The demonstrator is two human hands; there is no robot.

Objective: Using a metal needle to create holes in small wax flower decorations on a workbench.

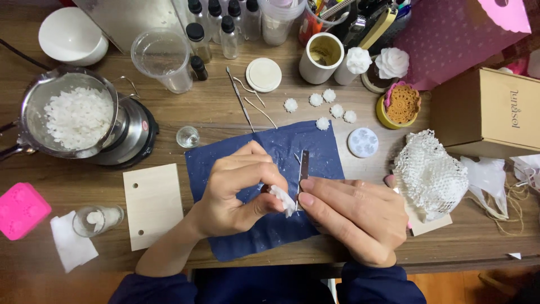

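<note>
Cluttered wooden craft table (214, 104), blue cloth (315, 152) at centre: left hand (236, 188) pinches a small white wax piece (282, 199) over it, right hand (354, 217) grips a thin metal blade (304, 169) against its edge; light, shallow strokes seem best

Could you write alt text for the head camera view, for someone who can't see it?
Seen from above, a left hand pinches a small white wax piece while the right hand holds a thin metal blade against it, over a blue cloth on a wooden table. A pot of white flakes sits to the left.
</note>
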